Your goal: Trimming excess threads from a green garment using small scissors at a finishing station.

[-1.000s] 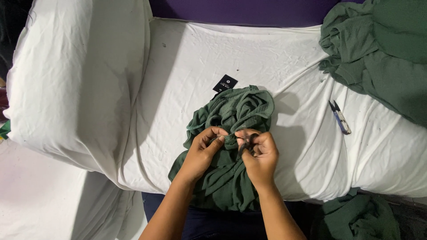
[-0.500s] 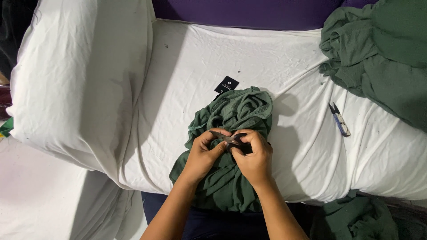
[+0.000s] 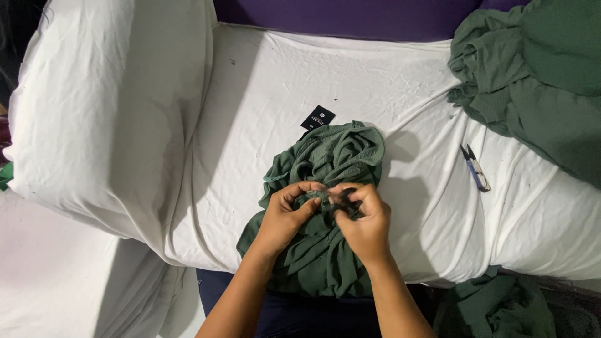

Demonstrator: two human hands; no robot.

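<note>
- Hands meet at the middle of the white sheet-covered table (image 3: 263, 87): left hand (image 3: 285, 216) and right hand (image 3: 366, 219) both pinch one small fold of the crumpled dark green ribbed garment (image 3: 332, 163), fingertips nearly touching.
- What sits between the fingertips is too small to make out.
- Garment's lower end hangs over the near edge, onto the lap.
- Small black tag (image 3: 318, 117) lies just beyond it.
- Blue-handled thread snips (image 3: 476, 168) rest well to the right.
- Heaped green cloth (image 3: 538, 81) is cut off at the top-right corner.
</note>
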